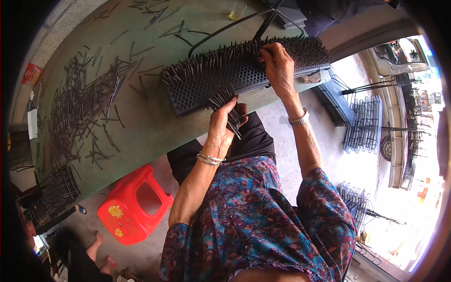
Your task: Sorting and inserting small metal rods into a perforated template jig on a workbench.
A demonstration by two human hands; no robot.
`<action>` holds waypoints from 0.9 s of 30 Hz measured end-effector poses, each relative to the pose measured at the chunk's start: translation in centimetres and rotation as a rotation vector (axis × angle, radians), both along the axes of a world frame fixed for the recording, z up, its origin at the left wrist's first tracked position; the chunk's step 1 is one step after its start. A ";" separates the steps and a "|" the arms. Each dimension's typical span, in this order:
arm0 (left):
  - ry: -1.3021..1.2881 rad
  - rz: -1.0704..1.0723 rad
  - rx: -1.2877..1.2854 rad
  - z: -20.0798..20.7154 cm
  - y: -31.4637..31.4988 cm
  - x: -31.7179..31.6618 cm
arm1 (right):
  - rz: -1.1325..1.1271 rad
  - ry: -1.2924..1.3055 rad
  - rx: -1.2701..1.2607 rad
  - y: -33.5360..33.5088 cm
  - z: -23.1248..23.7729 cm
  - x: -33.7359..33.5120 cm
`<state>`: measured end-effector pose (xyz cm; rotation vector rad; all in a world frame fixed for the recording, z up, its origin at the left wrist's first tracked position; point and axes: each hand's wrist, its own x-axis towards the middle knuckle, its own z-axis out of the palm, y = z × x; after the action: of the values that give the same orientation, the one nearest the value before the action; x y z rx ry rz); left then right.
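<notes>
A black perforated rack [202, 91] lies along the table's near edge, with dark thin sticks [225, 54] standing upright in many of its holes. The rows nearest me show bare holes, mostly toward the left. My left hand [223, 117] is closed round a bundle of the dark sticks [221, 97], just in front of the rack. Over the rack's middle, my right hand [278, 63] pinches with thumb and fingers at the standing sticks; what sits between the fingertips is too small to make out.
Loose dark sticks [84, 94] lie scattered over the green table [155, 122]. A glass [237, 11] stands at the back beside a black metal frame [225, 28]. A red plastic stool [136, 207] is on the floor, left. Black racks [361, 122] stand right. Another person's feet [101, 249] show lower left.
</notes>
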<state>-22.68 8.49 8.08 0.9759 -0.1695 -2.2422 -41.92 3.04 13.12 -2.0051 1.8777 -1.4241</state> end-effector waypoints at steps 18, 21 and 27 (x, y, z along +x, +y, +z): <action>-0.013 0.038 -0.026 -0.3 0.4 0.1 | -0.131 0.172 0.112 0.0 1.5 0.7; -0.031 0.038 -0.034 -0.3 0.5 0.2 | -0.135 0.171 0.132 -0.3 1.3 0.8; -0.056 0.037 -0.050 -0.1 0.6 0.1 | -0.121 0.038 0.207 -1.0 1.8 0.2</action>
<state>-22.62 9.09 7.96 1.0075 -0.2294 -2.1677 -41.68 2.03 14.91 -1.8639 2.0980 -1.1665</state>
